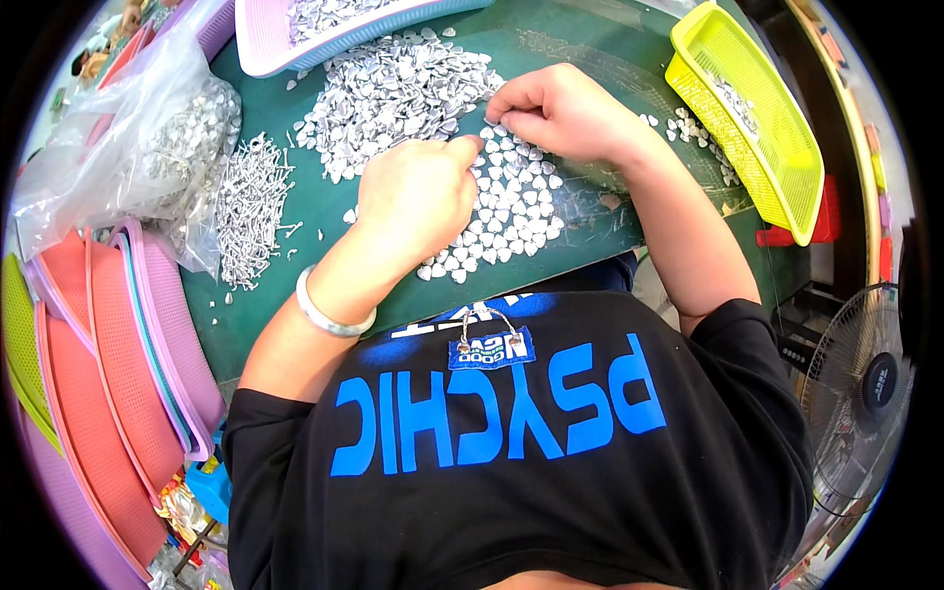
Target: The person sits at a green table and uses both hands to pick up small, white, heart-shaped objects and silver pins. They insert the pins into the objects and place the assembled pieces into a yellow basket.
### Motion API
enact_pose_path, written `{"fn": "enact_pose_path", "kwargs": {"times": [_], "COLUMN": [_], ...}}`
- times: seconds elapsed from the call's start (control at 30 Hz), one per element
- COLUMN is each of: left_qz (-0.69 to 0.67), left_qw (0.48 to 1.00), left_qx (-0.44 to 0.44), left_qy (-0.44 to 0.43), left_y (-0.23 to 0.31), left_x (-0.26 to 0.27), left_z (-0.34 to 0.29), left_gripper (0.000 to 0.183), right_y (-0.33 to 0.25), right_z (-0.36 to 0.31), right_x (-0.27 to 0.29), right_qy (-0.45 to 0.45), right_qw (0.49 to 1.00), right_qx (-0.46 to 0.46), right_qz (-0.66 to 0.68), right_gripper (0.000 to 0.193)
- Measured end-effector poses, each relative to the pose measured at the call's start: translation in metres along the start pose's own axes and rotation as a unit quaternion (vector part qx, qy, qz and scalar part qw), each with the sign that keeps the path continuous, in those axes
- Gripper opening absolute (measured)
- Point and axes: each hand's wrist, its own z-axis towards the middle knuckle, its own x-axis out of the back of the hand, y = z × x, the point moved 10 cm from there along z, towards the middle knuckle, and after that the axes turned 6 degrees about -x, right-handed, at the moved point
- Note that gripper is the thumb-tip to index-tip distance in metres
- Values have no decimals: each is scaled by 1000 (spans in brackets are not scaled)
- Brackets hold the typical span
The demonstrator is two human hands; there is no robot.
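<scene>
A large heap of small silvery heart-shaped pieces [403, 88] lies on the green tabletop [600, 236]. Nearer my body, more silvery hearts [511, 211] are spread in a single layer. My left hand [418, 197] rests at the near edge of the heap, fingers curled and index fingertip among the hearts; its palm side is hidden. At the heap's right edge, my right hand [565, 108] has thumb and fingers drawn together over the hearts. Whatever is between the fingertips of either hand is too small or covered to make out.
Left of the heap lie small silvery pin-like parts [254, 211] beside a clear plastic bag [187, 138] of metal pieces. A pink-and-blue basket [369, 29] stands behind, a yellow-green basket [757, 128] at right. Stacked coloured baskets [118, 344] and a fan [855, 393] flank me.
</scene>
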Motion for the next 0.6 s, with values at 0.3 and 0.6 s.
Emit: {"fn": "enact_pose_path", "kwargs": {"times": [0.3,0.6], "left_qz": [30,-5], "left_qw": [999,1000], "left_qx": [17,-4], "left_qy": [-35,1], "left_y": [2,5], "left_x": [-8,-2], "left_z": [8,7], "left_gripper": [32,29], "right_y": [2,5], "right_z": [0,0], "right_x": [3,16], "right_qy": [49,59], "right_qw": [994,998], "right_qx": [-7,7], "right_qz": [-94,20], "right_gripper": [19,16]}}
